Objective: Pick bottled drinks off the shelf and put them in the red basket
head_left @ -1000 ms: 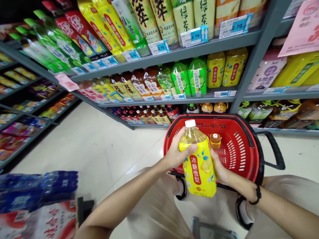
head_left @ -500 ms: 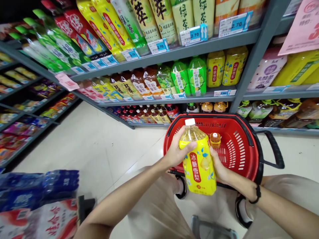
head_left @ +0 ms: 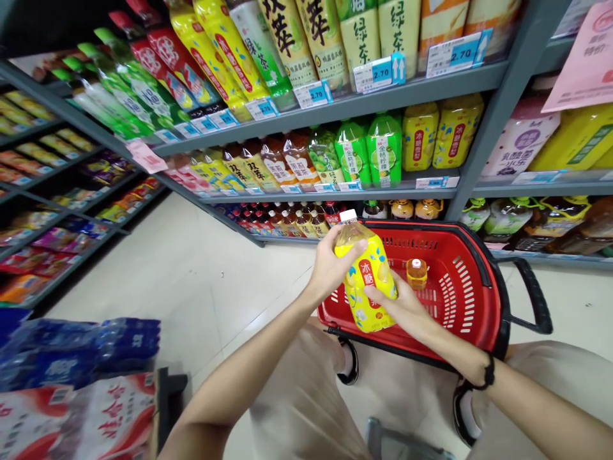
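The left hand (head_left: pixel 331 260) and right hand (head_left: pixel 401 305) grip a rock-sugar pear drink bottle (head_left: pixel 368 269). White-capped and yellow-labelled, it tilts left.

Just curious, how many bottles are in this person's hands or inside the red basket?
2: a yellow bottle held between the left hand and right hand, and a small amber bottle inside the red basket. Others may be hidden behind the held one.

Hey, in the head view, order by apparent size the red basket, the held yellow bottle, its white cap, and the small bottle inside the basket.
1. Red basket
2. Yellow bottle, probably enlarged by being nearer the camera
3. Small bottle
4. White cap
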Demonstrator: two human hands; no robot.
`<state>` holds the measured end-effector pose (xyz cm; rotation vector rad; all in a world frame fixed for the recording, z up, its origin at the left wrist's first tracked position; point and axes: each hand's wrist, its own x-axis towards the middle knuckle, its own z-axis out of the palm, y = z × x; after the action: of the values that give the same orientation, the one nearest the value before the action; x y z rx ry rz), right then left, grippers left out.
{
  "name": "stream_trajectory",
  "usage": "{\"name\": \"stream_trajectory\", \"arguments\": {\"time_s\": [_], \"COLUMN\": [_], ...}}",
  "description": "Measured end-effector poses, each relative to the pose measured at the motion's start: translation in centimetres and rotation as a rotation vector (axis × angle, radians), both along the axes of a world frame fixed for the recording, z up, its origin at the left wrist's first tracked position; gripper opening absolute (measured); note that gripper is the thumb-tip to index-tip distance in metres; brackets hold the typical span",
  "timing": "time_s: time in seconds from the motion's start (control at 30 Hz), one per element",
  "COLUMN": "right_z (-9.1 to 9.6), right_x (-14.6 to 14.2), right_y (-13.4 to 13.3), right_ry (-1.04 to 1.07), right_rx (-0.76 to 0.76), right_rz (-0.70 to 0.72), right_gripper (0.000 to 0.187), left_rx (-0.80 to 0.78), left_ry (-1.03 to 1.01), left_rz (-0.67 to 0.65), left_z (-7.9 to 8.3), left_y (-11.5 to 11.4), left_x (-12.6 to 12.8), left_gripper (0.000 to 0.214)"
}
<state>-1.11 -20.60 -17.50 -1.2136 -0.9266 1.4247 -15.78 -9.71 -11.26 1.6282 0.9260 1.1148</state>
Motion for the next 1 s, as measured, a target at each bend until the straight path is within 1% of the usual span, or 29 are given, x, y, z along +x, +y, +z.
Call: {"name": "stream_trajectory", "arguments": {"time_s": [0.07, 0.13, 0.2, 0.3, 0.37, 0.47, 0.5, 0.57, 0.63, 0.73, 0.8, 0.87, 0.93, 1.0], "right_z": [0.2, 0.8, 1.7, 3.3, 4.1, 4.5, 4.5, 4.6, 4.8, 5.7, 6.3, 7.0, 7.6, 8.1], "right_x": [0.0, 0.1, 0.4, 1.3, 2.2, 3.4, 3.7, 4.0, 4.3, 4.7, 5.3, 6.0, 6.7, 7.3], "right_y": [0.4, 0.7, 0.9, 1.3, 1.5, 1.8, 1.8, 1.8, 1.7, 1.8, 1.9, 2.1, 2.3, 2.6], "right_ry": [-0.013, -0.003, 0.065, 0.215, 0.249, 0.261, 0.274, 0.33, 0.419, 0.517, 0.534, 0.539, 0.547, 0.545], "right_rx": [0.012, 0.022, 0.01, -0.031, -0.017, 0.044, 0.066, 0.101, 0.123, 0.124, 0.127, 0.127, 0.129, 0.129], "right_rz": [-0.012, -0.027, -0.033, -0.002, 0.022, 0.06, 0.053, 0.01, -0.028, -0.016, -0.004, 0.02, 0.055, 0.072], "right_gripper": [0.073, 0.072, 0.073, 0.075, 0.076, 0.073, 0.072, 0.071, 0.074, 0.076, 0.072, 0.069, 0.067, 0.067], "left_rx": [0.033, 0.029, 0.033, 0.103, 0.195, 0.384, 0.447, 0.554, 0.647, 0.753, 0.809, 0.884, 0.988, 1.101], "left_ry": [0.031, 0.019, -0.042, -0.075, 0.007, 0.179, 0.223, 0.273, 0.299, 0.35, 0.397, 0.432, 0.433, 0.419], "left_rz": [0.018, 0.003, -0.057, -0.189, -0.249, -0.27, -0.273, -0.293, -0.33, -0.368, -0.337, -0.286, -0.255, -0.246], "left_z": [0.1, 0.1, -0.1, -0.4, -0.5, -0.3, -0.3, -0.2, -0.2, -0.5, -0.6, -0.5, -0.1, 0.4], "left_y": [0.0, 0.0, 0.1, -0.1, -0.6, -1.6, -1.9, -2.3, -2.6, -2.9, -3.0, -2.7, -2.2, -1.8], "left_x": [-0.2, -0.4, -0.7, -1.0, -1.1, -1.0, -0.9, -0.8, -0.6, -0.2, 0.1, 0.5, 0.7, 0.9], "left_gripper": [0.054, 0.056, 0.062, 0.074, 0.089, 0.122, 0.129, 0.136, 0.144, 0.16, 0.157, 0.143, 0.132, 0.126]}}
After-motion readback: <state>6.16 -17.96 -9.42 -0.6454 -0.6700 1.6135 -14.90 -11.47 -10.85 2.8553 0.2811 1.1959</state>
